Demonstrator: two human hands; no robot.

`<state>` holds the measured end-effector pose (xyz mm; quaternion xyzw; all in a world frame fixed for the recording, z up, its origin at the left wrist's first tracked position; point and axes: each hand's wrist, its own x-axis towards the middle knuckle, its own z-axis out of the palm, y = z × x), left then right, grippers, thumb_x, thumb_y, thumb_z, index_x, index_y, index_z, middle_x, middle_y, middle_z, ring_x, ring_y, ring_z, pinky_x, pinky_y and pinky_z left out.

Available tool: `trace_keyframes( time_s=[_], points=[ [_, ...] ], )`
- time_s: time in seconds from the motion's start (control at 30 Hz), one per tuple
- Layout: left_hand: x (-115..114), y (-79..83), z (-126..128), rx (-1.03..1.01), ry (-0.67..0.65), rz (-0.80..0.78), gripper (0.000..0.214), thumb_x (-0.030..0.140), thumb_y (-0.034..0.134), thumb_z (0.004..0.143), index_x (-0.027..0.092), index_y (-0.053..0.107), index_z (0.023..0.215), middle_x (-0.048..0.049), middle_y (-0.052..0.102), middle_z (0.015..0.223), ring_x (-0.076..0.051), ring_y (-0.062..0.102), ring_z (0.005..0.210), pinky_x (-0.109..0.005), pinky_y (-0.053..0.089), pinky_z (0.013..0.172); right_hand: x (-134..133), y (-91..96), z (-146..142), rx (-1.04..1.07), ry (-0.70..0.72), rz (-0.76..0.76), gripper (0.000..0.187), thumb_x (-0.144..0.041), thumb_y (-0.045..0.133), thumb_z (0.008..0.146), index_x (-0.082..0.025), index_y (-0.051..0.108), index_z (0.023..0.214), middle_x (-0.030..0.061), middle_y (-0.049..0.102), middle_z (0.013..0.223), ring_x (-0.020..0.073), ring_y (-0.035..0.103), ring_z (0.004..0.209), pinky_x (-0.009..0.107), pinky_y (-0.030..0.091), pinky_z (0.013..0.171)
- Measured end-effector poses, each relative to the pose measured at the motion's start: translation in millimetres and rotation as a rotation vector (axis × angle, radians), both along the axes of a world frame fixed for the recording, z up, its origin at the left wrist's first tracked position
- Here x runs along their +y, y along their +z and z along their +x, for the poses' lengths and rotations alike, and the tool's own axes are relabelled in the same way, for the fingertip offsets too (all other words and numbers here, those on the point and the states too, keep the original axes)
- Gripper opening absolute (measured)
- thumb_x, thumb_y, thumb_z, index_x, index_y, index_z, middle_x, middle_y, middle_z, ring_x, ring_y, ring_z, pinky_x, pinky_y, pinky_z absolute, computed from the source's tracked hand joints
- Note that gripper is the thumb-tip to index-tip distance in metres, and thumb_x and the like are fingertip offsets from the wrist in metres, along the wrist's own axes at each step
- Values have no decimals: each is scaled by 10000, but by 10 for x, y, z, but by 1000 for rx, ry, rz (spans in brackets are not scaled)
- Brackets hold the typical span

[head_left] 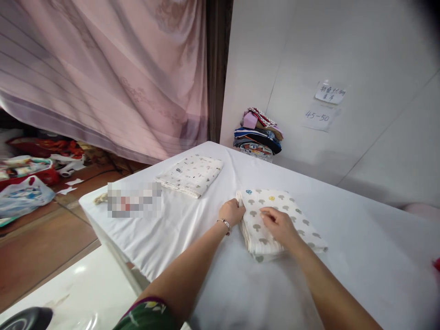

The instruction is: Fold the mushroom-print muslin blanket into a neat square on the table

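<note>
A folded white cloth printed with grey mushrooms [292,211] lies on the white-covered table [360,256]. My left hand [232,212], a bracelet on its wrist, is closed on the cloth's near left corner, pinching its edge. On top of the cloth rests my right hand [280,224], fingers stretched out flat and pressing down. A second folded white cloth with small prints [190,174] sits further back on the left, apart from both hands.
A stack of folded colourful clothes [259,133] stands against the white wall at the table's far corner. Paper notes [325,105] are stuck on the wall. A pink curtain [110,73] hangs at left. Bags [24,192] lie on the brown floor.
</note>
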<state>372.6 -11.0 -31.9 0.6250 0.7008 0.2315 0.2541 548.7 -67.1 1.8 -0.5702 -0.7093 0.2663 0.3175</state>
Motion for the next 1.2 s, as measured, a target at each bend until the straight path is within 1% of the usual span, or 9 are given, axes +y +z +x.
trace_keyframes(
  time_s=[0.1, 0.23, 0.4, 0.53, 0.7, 0.87, 1.0, 1.1, 1.2],
  points=[
    [58, 34, 22, 29, 10, 15, 175, 349, 532, 719, 193, 554, 794, -82, 662, 816, -226, 606, 764, -280, 379, 604, 22, 41, 346, -143, -60, 68, 294, -387, 448, 809, -228, 617, 990, 27, 635, 878, 166, 572, 724, 282, 446, 662],
    [179, 62, 76, 62, 16, 7, 185, 346, 504, 751, 187, 556, 828, -104, 658, 858, -244, 610, 806, -292, 389, 623, 74, -64, 863, -404, -156, 147, 327, -362, 412, 797, -205, 619, 995, 63, 601, 1089, 220, 551, 977, 336, 430, 833],
    [263, 81, 110, 47, 25, 3, 212, 371, 492, 771, 182, 589, 780, -118, 665, 872, -238, 610, 850, -280, 386, 645, 106, -339, 1312, -539, -305, -37, 422, -399, 388, 793, -187, 568, 1111, 94, 545, 1201, 255, 519, 1064, 374, 398, 897],
    [270, 36, 68, 18, 52, -4, 238, 357, 445, 798, 179, 596, 749, -106, 665, 827, -211, 606, 788, -260, 369, 601, 26, -469, 1374, -393, -323, -105, 485, -488, 336, 822, -224, 497, 1195, 57, 478, 1292, 238, 466, 1149, 353, 370, 946],
    [283, -63, 20, -12, 74, -20, 246, 332, 427, 801, 174, 582, 693, -66, 647, 711, -172, 585, 683, -238, 342, 551, -78, -456, 1303, -312, -369, -126, 523, -541, 315, 826, -252, 464, 1235, 18, 434, 1339, 231, 405, 1212, 370, 345, 978],
    [326, -57, -14, -13, 118, 11, 334, 341, 494, 755, 180, 552, 1042, -81, 647, 951, -212, 587, 842, -271, 397, 671, -80, -426, 1392, -246, -377, -193, 565, -578, 357, 797, -263, 469, 1252, 24, 443, 1338, 251, 436, 1191, 381, 357, 971],
    [440, 23, -52, -63, -87, 71, 644, 232, 530, 701, 197, 369, 1324, -98, 510, 1257, -209, 533, 1041, -269, 399, 837, -103, -433, 1534, -178, -432, -300, 657, -623, 478, 717, -285, 462, 1280, 78, 523, 1262, 288, 542, 1072, 389, 443, 855],
    [516, 69, -66, -93, -201, 15, 540, 215, 529, 690, 244, 507, 1228, -41, 620, 1100, -186, 577, 966, -233, 430, 798, -145, -452, 1571, -182, -481, -352, 717, -633, 543, 660, -278, 473, 1279, 108, 581, 1180, 308, 596, 970, 396, 476, 772],
    [502, 88, -43, -104, -213, -26, 407, 246, 510, 708, 265, 597, 1105, -1, 669, 956, -168, 608, 887, -212, 457, 742, -105, -453, 1695, -144, -425, -320, 677, -617, 554, 660, -273, 509, 1240, 83, 606, 1144, 295, 601, 969, 365, 486, 756]
  ],
)
